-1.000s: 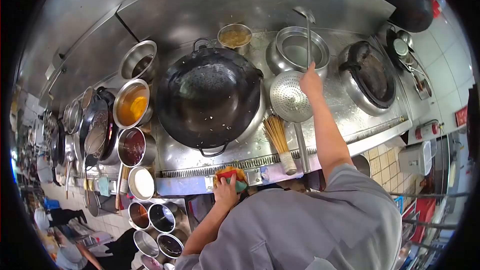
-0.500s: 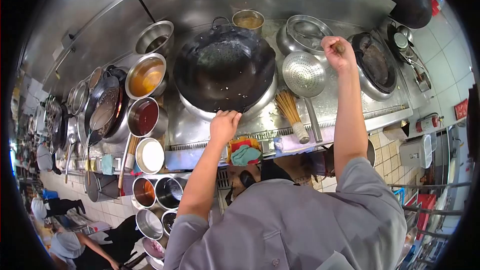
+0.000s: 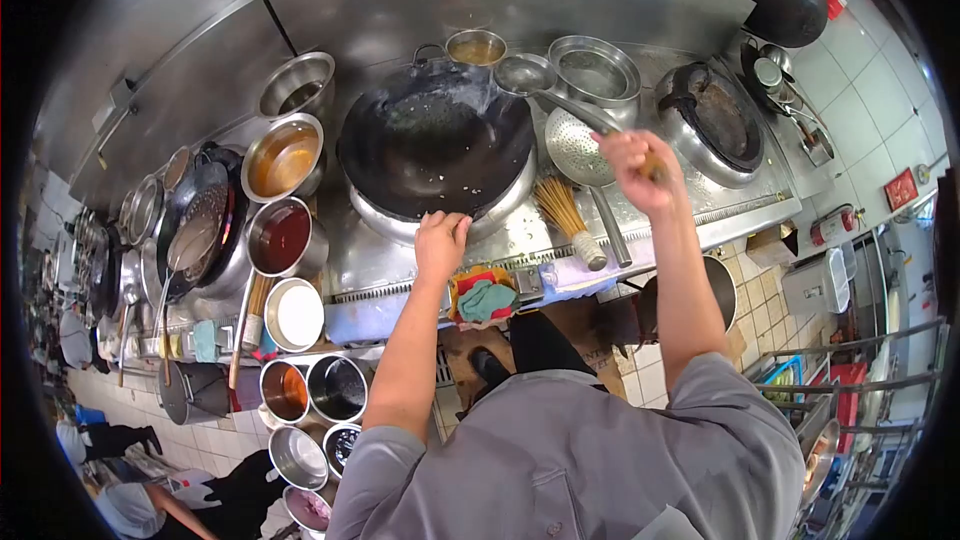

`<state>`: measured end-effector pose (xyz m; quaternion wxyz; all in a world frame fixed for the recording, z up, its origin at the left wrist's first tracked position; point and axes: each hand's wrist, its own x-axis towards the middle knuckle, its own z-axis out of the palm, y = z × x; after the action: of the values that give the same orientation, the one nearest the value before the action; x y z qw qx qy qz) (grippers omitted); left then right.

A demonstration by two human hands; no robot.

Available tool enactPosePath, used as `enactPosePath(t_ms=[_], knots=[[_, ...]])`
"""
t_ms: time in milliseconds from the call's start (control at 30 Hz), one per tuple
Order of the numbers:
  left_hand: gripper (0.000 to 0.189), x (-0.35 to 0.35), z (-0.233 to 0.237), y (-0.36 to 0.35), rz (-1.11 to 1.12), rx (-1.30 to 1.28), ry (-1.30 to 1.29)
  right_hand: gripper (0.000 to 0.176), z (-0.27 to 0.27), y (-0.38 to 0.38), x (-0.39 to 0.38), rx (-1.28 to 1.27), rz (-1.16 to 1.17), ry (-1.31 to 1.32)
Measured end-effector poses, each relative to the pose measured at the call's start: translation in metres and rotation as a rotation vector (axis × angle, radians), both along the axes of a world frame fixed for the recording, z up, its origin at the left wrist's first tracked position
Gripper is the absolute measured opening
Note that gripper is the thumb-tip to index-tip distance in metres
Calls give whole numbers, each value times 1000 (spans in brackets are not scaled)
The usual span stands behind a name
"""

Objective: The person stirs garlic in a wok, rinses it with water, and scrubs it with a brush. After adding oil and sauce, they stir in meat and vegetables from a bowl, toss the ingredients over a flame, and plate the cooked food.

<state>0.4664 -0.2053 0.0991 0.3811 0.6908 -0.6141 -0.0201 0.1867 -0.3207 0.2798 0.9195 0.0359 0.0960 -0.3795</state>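
Note:
A large black wok (image 3: 440, 155) sits on the burner in front of me, with a few pale bits on its inner wall. My left hand (image 3: 441, 243) is closed at the wok's near rim, fingers curled over the edge; any handle there is hidden. The wooden end of a ladle is wrapped in my right hand (image 3: 642, 175). The bowl of that ladle (image 3: 524, 74) is over the wok's far right edge, where a whitish streak of liquid or splash shows. Below its shaft lies a perforated strainer (image 3: 578, 148), and a bamboo brush (image 3: 570, 220) is beside it.
A steel pot (image 3: 594, 75) stands at back right, before a second wok (image 3: 722, 120). To the left are pots of amber liquid (image 3: 284, 160) and red sauce (image 3: 280, 238). A green cloth (image 3: 487, 300) lies at the front edge. Another person (image 3: 150, 505) is at lower left.
My right hand has moved left and down, swinging the ladle's bowl from the steel pot to the wok's far edge. My left hand stays at the wok's rim. The view has shifted slightly.

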Motion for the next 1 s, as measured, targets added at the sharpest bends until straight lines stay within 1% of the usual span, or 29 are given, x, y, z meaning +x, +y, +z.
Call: enactPosePath(t_ms=[33,67,133,167,233,367,433,500,533,567,633,667,700,767,833,867,900,933,967,1000], knots=[[16,-1,-1,1,3,-34,28,17,-2,9,-9,-59,57,134],[13,-1,-3,1,-1,-45,74,17,-3,17,-19,-56,67,144],[13,-1,-7,0,8,-70,82,23,1,33,-39,-247,183,484],[12,-1,-9,-1,5,-100,80,23,4,44,-48,-244,197,491],[13,-1,-11,-2,18,-98,102,25,11,66,-60,-430,225,735],[18,-2,-14,-5,36,-86,113,24,20,106,-62,-352,285,790],[19,-4,-14,-5,43,-92,111,20,19,119,-50,-307,384,691],[20,-4,-12,-3,56,-76,103,20,7,117,-32,-202,430,600],[19,-4,-13,-3,38,-67,119,19,-12,105,-24,-86,448,439],[19,-3,-13,-4,18,-60,133,18,-43,87,-14,28,463,277],[21,-1,-12,-5,17,-48,102,19,-103,55,17,196,421,34],[22,-2,-11,-4,25,-33,100,20,-143,49,34,180,409,22],[22,-2,-10,-2,33,-18,95,21,-169,50,54,164,398,7],[21,-1,-12,-2,60,-38,86,23,-155,97,88,84,405,228],[20,-1,-11,-1,44,-74,82,25,-125,113,89,162,474,228],[17,-3,-11,-1,60,-69,84,27,-126,96,85,170,565,229],[17,-4,-9,-2,62,-71,79,27,-131,63,81,167,568,225],[15,-5,-7,0,65,-94,98,26,-138,24,79,56,641,345],[14,-7,-6,2,63,-119,116,26,-140,1,76,-58,707,464],[11,-6,-6,4,29,-134,181,26,-128,-6,76,-398,619,765]])
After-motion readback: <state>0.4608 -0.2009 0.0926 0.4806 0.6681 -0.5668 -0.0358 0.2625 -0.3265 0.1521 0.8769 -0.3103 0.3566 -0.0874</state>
